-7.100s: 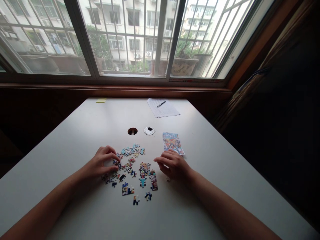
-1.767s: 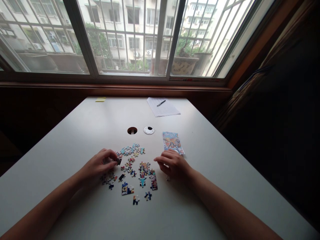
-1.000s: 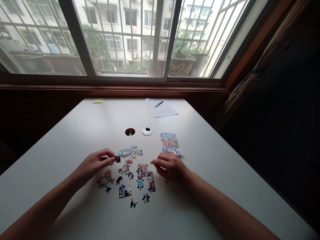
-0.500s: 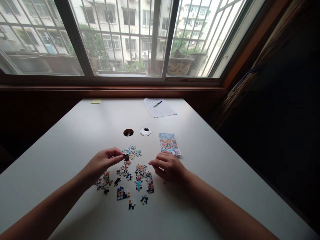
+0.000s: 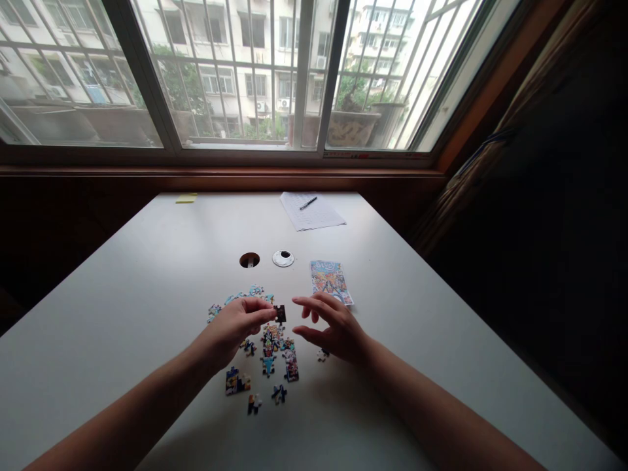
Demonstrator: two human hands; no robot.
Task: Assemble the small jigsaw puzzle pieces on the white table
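Between the thumb and fingers of my left hand [image 5: 244,326] is a dark puzzle piece [image 5: 280,314], raised over the loose pieces. My right hand [image 5: 335,325] is just to its right, thumb and fingers spread, with nothing in them. Below the held piece lies a joined section of puzzle [image 5: 273,345] with a colourful print. A smaller joined dark-blue section [image 5: 237,381] lies to its lower left. Two loose pieces, one [image 5: 254,403] and another [image 5: 279,394], lie nearest me. A pale piece [image 5: 322,354] shows under my right hand. Light-blue pieces [image 5: 255,293] are partly hidden behind my left hand.
A printed picture sheet [image 5: 330,280] lies beyond my right hand. Farther back are a paper [image 5: 314,216] with a pen [image 5: 308,203] and a yellow note [image 5: 186,198]. The white table [image 5: 422,327] has a round cable hole [image 5: 250,260] beside a loose metal cover [image 5: 283,258].
My left hand has moved right with the dark piece, toward my right hand. The fingers of my right hand have lifted and spread, uncovering a pale piece below.
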